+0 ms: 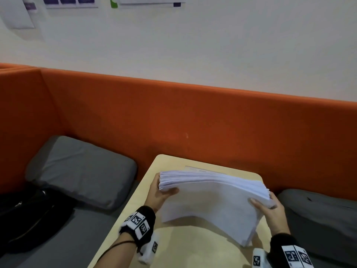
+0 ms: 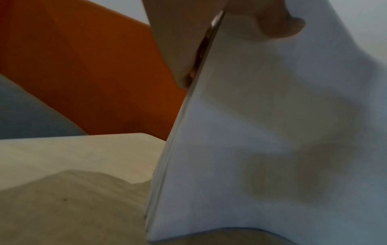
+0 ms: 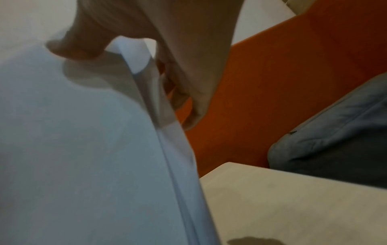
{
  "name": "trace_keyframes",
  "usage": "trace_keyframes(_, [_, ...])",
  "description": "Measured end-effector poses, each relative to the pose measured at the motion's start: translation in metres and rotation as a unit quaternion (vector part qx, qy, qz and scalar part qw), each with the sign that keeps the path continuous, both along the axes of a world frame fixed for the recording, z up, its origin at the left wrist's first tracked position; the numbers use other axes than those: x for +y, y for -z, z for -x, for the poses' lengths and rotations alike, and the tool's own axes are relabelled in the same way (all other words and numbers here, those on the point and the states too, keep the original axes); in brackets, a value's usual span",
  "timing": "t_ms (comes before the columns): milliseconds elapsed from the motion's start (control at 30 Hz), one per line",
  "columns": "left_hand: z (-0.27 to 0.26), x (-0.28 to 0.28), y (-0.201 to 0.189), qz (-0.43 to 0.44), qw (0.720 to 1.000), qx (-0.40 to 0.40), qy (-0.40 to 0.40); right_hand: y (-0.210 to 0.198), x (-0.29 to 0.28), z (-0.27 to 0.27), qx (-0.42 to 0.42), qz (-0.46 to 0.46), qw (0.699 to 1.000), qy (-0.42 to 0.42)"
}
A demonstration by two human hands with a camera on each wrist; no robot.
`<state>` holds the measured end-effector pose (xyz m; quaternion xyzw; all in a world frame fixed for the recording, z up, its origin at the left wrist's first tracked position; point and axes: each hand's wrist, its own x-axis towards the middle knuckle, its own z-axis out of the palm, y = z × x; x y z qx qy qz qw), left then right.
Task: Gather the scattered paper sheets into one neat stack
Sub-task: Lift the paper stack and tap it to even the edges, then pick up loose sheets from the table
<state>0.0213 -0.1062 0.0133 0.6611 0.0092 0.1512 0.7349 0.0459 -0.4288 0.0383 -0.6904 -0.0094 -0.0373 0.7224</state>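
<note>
Head view: both hands' grip pinches the paper stack [image 1: 212,198], long axis left-right, upright on the table [image 1: 193,248].

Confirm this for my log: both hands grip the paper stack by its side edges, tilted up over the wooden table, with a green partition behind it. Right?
Not quite. The partition is orange, not green, as the head view shows. The rest holds: the left hand and right hand grip the paper stack by its side edges, tilted up over the wooden table.

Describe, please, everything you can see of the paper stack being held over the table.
The paper stack is a thick bundle of plain white sheets, lifted and tilted, its lower corner near the pale wooden table. The left hand and right hand grip opposite sides, thumbs on top. Its upper edges fan slightly, unevenly aligned.
</note>
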Motion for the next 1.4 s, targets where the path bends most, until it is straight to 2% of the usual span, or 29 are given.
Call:
trace_keyframes(100, [-0.006,0.001,-0.001,0.006,1.000,-0.001,0.010,-0.009,0.006,-0.004,-0.018,0.012,0.999,-0.038])
trace_keyframes(367, [-0.012,-0.002,-0.008,0.028,0.999,0.016,0.043,0.006,0.022,-0.014,-0.021,-0.028,0.999,-0.007])
trace_keyframes(533, [-0.018,-0.007,-0.012,0.028,0.999,0.012,-0.017,0.020,0.029,-0.012,0.005,-0.017,0.999,0.041])
trace_keyframes(633, [-0.018,-0.008,-0.024,0.021,0.999,-0.004,-0.032,0.007,0.030,-0.013,-0.014,-0.025,0.998,0.062])
trace_keyframes(767, [-0.017,-0.003,-0.058,0.031,0.997,-0.054,-0.034,-0.022,0.030,-0.020,-0.069,-0.041,0.994,0.074])
trace_keyframes(900, [-0.014,0.009,-0.064,0.027,0.997,-0.072,-0.014,-0.028,0.026,-0.020,-0.097,-0.032,0.994,0.035])
trace_keyframes(1033, [-0.005,0.018,-0.030,-0.042,0.999,-0.022,-0.009,-0.001,0.029,-0.009,-0.038,0.000,0.999,0.002])
trace_keyframes(1167, [-0.006,0.022,-0.026,-0.031,0.999,0.004,0.008,0.016,0.028,-0.008,0.033,-0.009,0.999,-0.025])
trace_keyframes(1300, [-0.007,0.025,-0.032,-0.122,0.992,0.004,-0.018,0.010,0.030,-0.008,0.054,0.014,0.998,-0.020])
trace_keyframes(1367, [-0.007,0.028,-0.047,-0.233,0.972,0.002,-0.016,0.005,0.032,-0.004,0.054,0.034,0.998,-0.025])
trace_keyframes(1400, [-0.009,0.029,-0.057,-0.329,0.944,-0.003,-0.005,0.003,0.032,-0.002,0.045,0.042,0.998,-0.026])
